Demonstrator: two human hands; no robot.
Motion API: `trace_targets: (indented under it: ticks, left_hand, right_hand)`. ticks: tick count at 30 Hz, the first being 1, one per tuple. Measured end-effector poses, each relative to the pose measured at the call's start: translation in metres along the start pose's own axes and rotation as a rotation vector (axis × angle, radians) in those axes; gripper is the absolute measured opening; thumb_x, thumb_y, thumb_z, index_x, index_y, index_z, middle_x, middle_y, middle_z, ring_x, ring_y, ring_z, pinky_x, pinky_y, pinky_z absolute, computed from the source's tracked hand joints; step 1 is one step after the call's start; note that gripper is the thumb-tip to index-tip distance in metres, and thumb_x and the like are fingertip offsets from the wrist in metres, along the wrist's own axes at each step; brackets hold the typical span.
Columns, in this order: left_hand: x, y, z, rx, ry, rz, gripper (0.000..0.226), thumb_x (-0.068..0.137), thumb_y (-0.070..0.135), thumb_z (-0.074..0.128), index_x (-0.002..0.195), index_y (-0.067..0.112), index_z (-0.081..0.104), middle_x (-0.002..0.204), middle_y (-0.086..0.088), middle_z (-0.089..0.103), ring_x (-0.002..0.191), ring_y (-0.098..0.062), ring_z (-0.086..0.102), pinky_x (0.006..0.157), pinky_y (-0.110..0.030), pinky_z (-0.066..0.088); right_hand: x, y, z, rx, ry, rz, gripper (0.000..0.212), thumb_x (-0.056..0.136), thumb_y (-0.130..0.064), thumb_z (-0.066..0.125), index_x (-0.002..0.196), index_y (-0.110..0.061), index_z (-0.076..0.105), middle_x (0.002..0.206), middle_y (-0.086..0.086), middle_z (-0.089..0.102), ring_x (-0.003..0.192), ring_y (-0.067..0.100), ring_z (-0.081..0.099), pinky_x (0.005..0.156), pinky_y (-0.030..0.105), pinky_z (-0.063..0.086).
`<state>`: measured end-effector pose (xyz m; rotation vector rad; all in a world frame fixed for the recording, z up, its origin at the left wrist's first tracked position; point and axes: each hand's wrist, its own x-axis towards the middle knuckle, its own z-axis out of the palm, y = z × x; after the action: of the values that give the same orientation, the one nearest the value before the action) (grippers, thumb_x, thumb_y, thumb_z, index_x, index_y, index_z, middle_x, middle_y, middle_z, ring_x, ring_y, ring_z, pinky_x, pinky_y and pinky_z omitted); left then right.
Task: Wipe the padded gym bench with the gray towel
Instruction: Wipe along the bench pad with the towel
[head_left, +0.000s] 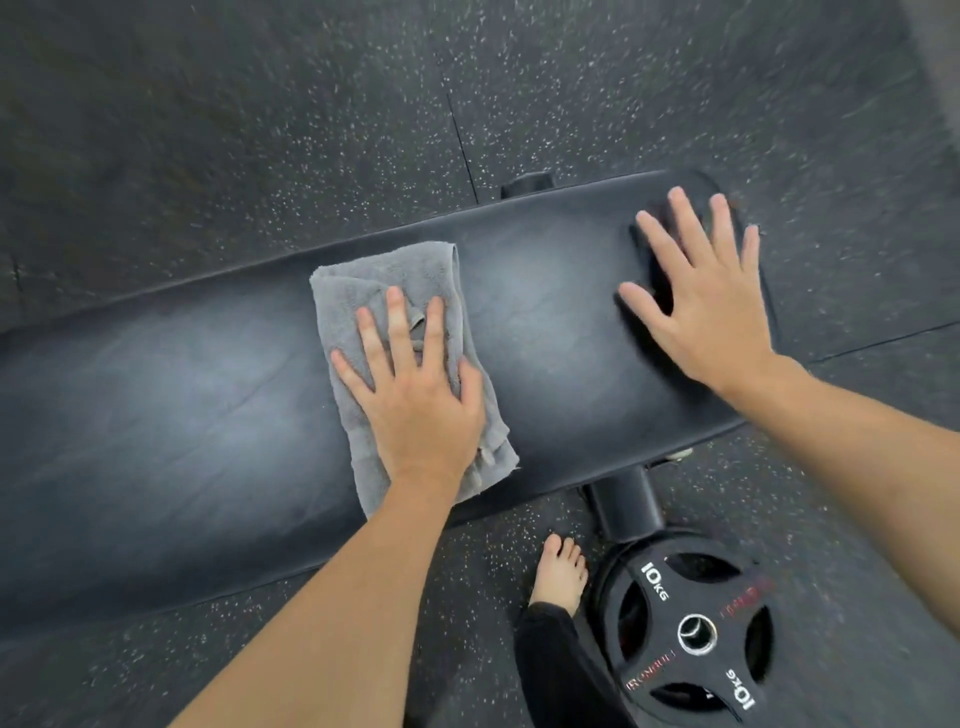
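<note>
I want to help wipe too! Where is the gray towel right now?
In the head view, the gray towel lies flat on the middle of the black padded bench, pressed under the left hand; the right hand rests near the bench's right end.

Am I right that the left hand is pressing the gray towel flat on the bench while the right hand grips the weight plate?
Not quite: in the head view the right hand rests open on the bench, not the weight plate on the floor. The left hand does press the gray towel flat.

"10 KG" printed twice in white on black weight plate (691, 631), red lettering unreadable
</note>
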<state>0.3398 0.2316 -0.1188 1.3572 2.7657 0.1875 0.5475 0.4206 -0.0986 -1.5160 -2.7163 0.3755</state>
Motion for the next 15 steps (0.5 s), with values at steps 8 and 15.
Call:
trace_targets:
  ticks: [8, 15]
  left_hand:
    - [-0.001, 0.002, 0.000, 0.022, -0.008, 0.004, 0.062, 0.098, 0.038, 0.039, 0.158, 0.028, 0.041, 0.172, -0.007, 0.023, 0.159, -0.036, 0.017, 0.125, -0.069, 0.010]
    - [0.089, 0.054, 0.008, -0.025, 0.005, 0.005, 0.063, 0.097, 0.043, 0.033, 0.157, 0.027, 0.043, 0.169, -0.007, 0.031, 0.158, -0.036, 0.022, 0.123, -0.071, 0.012]
  right_hand:
    - [-0.003, 0.017, 0.018, -0.061, 0.023, 0.000, 0.067, 0.102, -0.060, 0.028, 0.161, -0.029, 0.021, 0.172, 0.001, 0.009, 0.157, 0.036, 0.005, 0.123, 0.063, 0.011]
    - [-0.001, 0.019, 0.021, -0.074, 0.040, -0.008, 0.063, 0.105, -0.053, 0.029, 0.161, -0.027, 0.022, 0.171, 0.002, 0.012, 0.157, 0.037, 0.007, 0.123, 0.063, 0.012]
